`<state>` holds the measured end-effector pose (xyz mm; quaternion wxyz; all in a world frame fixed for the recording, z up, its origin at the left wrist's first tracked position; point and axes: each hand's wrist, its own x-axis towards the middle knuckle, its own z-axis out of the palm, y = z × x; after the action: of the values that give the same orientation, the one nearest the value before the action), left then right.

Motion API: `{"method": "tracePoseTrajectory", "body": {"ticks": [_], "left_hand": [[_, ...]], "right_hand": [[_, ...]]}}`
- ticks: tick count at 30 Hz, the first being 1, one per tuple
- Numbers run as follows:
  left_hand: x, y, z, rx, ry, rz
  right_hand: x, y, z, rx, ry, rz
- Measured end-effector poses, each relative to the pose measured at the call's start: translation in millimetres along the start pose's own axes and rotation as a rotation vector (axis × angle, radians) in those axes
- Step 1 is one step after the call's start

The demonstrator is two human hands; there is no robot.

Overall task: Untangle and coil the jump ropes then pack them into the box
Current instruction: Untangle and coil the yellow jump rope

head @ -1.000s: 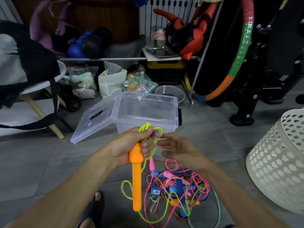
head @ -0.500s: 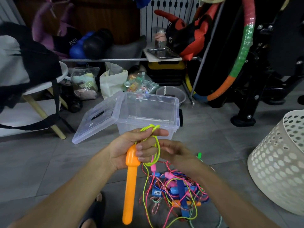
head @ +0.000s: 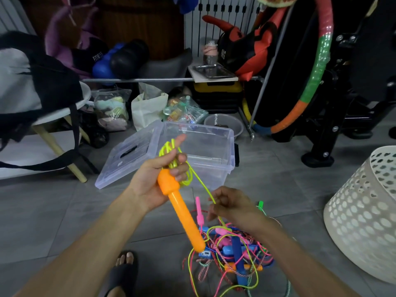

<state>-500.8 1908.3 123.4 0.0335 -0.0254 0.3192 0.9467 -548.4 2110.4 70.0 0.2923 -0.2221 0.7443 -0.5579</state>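
My left hand [head: 154,181] grips the top of an orange jump-rope handle [head: 182,213] together with several loops of its neon-yellow cord [head: 171,155]. The handle slants down to the right. From those loops a yellow strand [head: 201,183] runs down into my right hand [head: 230,205], which pinches it just above the pile. On the floor below lies a tangle of jump ropes [head: 231,254] with pink, blue, orange and green handles and cords. The clear plastic box [head: 214,163] stands open behind my hands, its lid [head: 126,155] leaning against its left side.
A white perforated basket [head: 364,215] stands at the right. A stool with a black-and-white bag [head: 32,82] is at the left. Bags, a grey bowl [head: 225,125], a hoop [head: 317,67] and gym gear crowd the back. My sandalled foot [head: 123,269] is near the bottom.
My right hand has moved down and right, away from the left, drawing a yellow strand taut. The left hand rose slightly and the orange handle now tilts to the right.
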Motion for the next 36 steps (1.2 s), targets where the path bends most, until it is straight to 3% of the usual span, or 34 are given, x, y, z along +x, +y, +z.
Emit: {"method": "tracePoseTrajectory", "body": {"ticks": [4,8,9,11,14,16,20,23,28,33,36], "left_hand": [[1,10,-1,0.077,0.217,0.107],[2,4,8,0.111,0.213,0.092],[4,-2,7,0.231,0.208,0.083],[7,-15,-1,0.726,0.193,0.079],[8,-35,-15,1.499,0.08,0.086],[8,-38,-18,1.622,0.082,0.068],[12,-28,-21,1.647,0.244,-0.05],[8,-32,-8,1.681,0.151,-0.183],[2,-49,15,1.149,-0.009,-0.295],[-2,-48,19,0.642,-0.008,-0.395],[-2,-42,17,0.549,-0.085,-0.48]], "right_hand": [[-4,-5,-6,-0.021,0.134,0.087],[-9,-22,-4,-0.313,-0.009,0.031],[-10,-27,0,-0.309,-0.064,0.026],[-13,-39,8,-0.247,-0.127,-0.017],[-16,-51,2,-0.085,-0.051,-0.067],[-18,-56,-14,-0.028,-0.015,-0.037],[-17,-44,-42,-0.203,0.074,0.025],[-14,-38,-42,-0.396,0.145,-0.072],[-7,-39,-29,-0.348,0.23,-0.332],[-8,-39,-24,-0.262,0.294,-0.334],[-8,-41,-28,-0.19,0.356,-0.324]]}}
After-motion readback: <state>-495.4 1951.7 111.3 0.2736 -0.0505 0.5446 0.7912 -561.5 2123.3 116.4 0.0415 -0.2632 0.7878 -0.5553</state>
